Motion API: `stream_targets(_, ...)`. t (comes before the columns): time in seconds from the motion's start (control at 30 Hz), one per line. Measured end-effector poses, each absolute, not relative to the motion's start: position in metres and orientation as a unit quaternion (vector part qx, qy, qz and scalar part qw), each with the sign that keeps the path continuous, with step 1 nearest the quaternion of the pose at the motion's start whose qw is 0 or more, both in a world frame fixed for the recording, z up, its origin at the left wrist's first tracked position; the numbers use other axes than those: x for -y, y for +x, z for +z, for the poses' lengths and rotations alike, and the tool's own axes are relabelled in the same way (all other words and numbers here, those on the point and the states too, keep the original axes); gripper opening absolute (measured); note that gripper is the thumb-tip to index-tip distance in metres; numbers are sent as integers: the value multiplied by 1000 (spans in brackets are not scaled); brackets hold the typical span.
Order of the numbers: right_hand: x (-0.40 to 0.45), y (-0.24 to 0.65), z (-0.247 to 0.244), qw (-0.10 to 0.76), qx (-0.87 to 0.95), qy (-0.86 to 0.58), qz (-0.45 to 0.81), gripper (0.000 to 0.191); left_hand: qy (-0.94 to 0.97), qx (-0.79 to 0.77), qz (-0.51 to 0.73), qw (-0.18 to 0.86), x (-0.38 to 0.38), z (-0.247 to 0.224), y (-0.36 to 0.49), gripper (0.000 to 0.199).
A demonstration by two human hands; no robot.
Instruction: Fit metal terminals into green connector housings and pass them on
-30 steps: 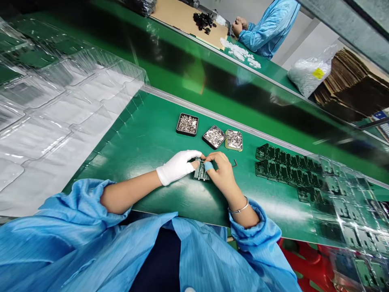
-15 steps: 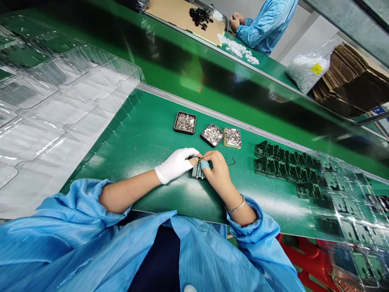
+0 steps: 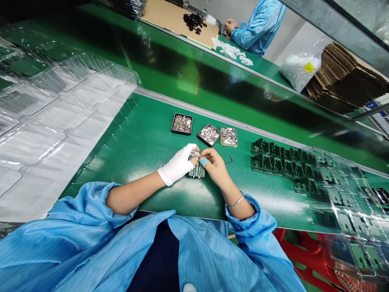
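My left hand point(image 3: 178, 164), in a white glove with bare fingertips, grips the left and top side of a small grey-green rectangular part point(image 3: 197, 172), which rests on the green table. My right hand point(image 3: 215, 165), with a blue cover on the thumb, pinches at the part's upper edge. Whatever sits between those fingertips is too small and hidden to name. Just right of the right hand shows a thin L-shaped rod point(image 3: 230, 159), resembling a hex key, its other end out of sight behind the fingers.
Beyond my hands stand a black tray of small screws point(image 3: 182, 123) and two trays of small metal pieces point(image 3: 209, 134) point(image 3: 229, 136). Rows of dark green parts point(image 3: 276, 164) lie right, beside clear blister trays point(image 3: 337, 194). A large clear tray point(image 3: 60, 117) covers the left. A co-worker's sleeve point(image 3: 258, 30) shows behind.
The whole view has shifted slightly. My left fingers have bent more over the part's top edge, and the right fingertips have drawn slightly together. The part stays in about the same place.
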State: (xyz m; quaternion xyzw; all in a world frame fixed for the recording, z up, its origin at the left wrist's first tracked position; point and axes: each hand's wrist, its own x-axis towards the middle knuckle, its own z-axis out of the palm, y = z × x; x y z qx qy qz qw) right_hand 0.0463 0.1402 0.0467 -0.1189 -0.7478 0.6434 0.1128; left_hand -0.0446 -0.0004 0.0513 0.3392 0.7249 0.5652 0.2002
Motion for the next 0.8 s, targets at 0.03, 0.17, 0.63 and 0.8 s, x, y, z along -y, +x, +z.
stream_targets(0.03, -143, 48, 45, 118, 737, -122, 654, 19, 330, -712, 586, 202, 2, 51, -48, 26)
stream_targets(0.17, -154, 66, 41, 141, 763, -84, 625, 41, 232, -666, 680, 199, 9, 54, -67, 34)
stream_targets(0.63, -164, 77, 49, 186, 777, -89, 595, 63, 576, -680, 401, 214, 11, 50, -43, 58)
stream_targets(0.8, -185, 88, 59, 262, 701, -136, 650, 73, 567, -705, 389, 173, 9, 47, -42, 55)
